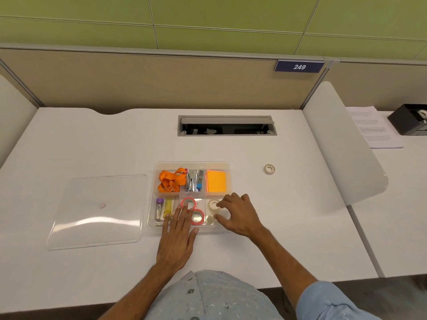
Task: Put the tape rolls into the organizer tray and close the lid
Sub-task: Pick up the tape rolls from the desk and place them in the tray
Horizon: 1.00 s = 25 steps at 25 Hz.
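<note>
The clear organizer tray [191,164] sits mid-desk. Its front middle compartment holds two pink tape rolls, one behind [189,203] and one in front [197,217]. My left hand [179,236] lies flat over the tray's front edge, fingertips touching the rear pink roll. The front right compartment holds a clear tape roll [213,204]; my right hand [239,214] hovers over it, fingers spread around a roll I can barely see. A white tape roll [269,169] lies alone on the desk to the tray's right. The clear lid [97,211] lies flat to the tray's left.
The tray's back compartments hold an orange lanyard [171,180], staplers [193,181] and orange sticky notes [216,182]; vials and a yellow item [168,207] fill the front left. A cable hatch [226,125] lies behind. A white divider [342,144], papers and a black box are at right.
</note>
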Available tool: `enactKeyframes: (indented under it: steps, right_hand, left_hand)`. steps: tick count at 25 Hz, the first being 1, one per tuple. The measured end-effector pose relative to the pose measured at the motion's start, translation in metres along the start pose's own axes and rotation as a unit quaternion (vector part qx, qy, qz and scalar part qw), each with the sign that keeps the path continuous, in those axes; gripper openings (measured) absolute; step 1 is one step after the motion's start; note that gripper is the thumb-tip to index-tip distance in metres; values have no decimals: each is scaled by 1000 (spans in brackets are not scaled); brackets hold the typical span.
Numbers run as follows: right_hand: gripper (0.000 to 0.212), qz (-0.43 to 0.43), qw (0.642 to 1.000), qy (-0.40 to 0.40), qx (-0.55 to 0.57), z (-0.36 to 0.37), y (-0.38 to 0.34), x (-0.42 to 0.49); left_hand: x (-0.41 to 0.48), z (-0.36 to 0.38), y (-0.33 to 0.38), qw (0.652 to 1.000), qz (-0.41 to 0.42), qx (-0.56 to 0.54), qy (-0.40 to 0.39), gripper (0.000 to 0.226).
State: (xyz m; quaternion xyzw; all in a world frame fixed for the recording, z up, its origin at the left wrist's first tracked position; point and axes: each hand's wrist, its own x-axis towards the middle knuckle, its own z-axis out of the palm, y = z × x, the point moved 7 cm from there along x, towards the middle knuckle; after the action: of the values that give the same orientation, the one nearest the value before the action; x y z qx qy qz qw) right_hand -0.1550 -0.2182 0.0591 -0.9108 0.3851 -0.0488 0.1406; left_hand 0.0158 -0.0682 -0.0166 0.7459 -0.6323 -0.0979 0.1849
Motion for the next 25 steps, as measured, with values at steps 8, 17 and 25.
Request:
enactKeyframes:
  steps: [8, 17, 25]
  right_hand:
    - [21, 106, 979, 161, 59, -40, 55, -3]
    - [80, 313, 949, 23, 23, -9, 169, -13]
    - [74, 298, 953, -52, -14, -5, 208, 18]
  left_hand:
    - [-1, -3, 2, 1000, -5, 5, -1, 69]
    - [-1, -4, 3, 1000, 6, 3, 13, 68]
    - [-2, -4, 2, 999, -3, 35, -4, 67]
